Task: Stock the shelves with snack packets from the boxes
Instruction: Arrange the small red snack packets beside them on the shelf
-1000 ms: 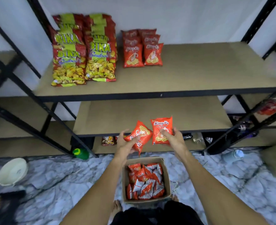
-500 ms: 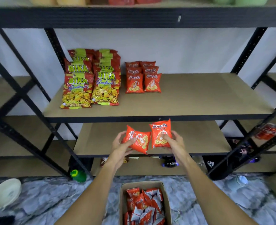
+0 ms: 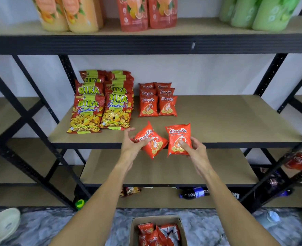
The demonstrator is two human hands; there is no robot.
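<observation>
— Changed in the last second?

— Raised from just over the box (image 3: 134,229) to the front edge of the shelf (image 3: 235,121). Left hand (image 3: 131,145) pinching a tilted packet (image 3: 153,142) between thumb and fingers, one finger lifted free. Right hand (image 3: 195,150) gripping an upright packet (image 3: 178,137) by its lower half, thumb pressed on the front. Both held in the air at that front edge, near its middle, side by side and almost touching. Not yet set down.

— Meaning for the task?

— Picking finished for this pair, by the look of it. Placing next, probably just in front of the stocked packets (image 3: 157,103), with bare board waiting there.

— Counts?

— Two packets in hand. Six stocked packets showing, overlapped in two columns of three. Bika bags (image 3: 100,105) in two overlapped columns toward the shelf's left end, about four tops showing in each; no sure count. One box on the floor, several packets inside, too jumbled and cut off to count. On the top shelf (image 3: 191,26): two orange pouches (image 3: 72,13), two red pouches (image 3: 146,13), three green pouches (image 3: 253,13), all cut off above.
</observation>
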